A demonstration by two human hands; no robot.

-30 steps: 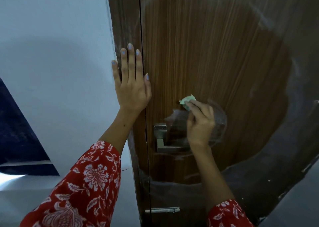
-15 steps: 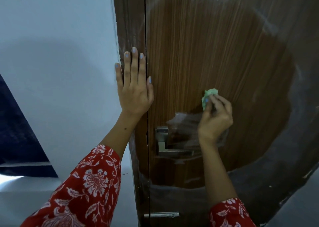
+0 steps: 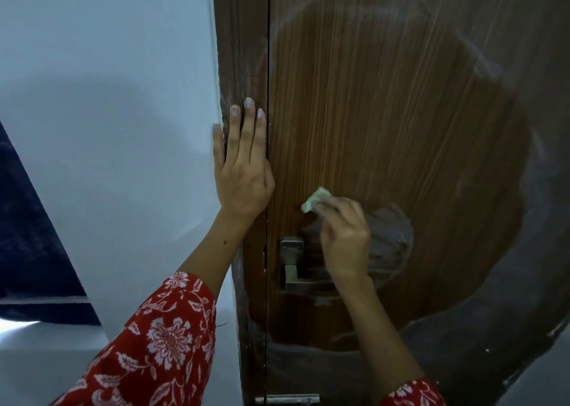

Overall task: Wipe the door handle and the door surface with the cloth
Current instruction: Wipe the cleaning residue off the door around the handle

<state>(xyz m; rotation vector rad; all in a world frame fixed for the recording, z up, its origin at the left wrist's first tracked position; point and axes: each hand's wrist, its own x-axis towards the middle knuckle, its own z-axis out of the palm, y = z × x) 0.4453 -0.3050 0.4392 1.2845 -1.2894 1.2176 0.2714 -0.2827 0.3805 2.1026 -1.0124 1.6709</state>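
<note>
A brown wood-grain door (image 3: 385,112) fills the right half of the view, with pale dusty smears around a darker middle patch. Its metal lever handle (image 3: 293,270) sits low on the door, partly hidden by my right wrist. My right hand (image 3: 345,239) presses a small pale green cloth (image 3: 313,200) against the door just above the handle. The cloth sticks out past my fingertips. My left hand (image 3: 242,168) lies flat with fingers spread on the door frame (image 3: 240,50), left of the door's edge.
A white wall (image 3: 108,112) fills the left side. A dark blue surface (image 3: 27,236) shows at the far left. A second metal fitting (image 3: 287,400) sits at the door's bottom edge. Both sleeves are red with a white flower print.
My right hand swept the cloth right and up, then back left and down to just above the handle. My left hand stayed flat on the frame.
</note>
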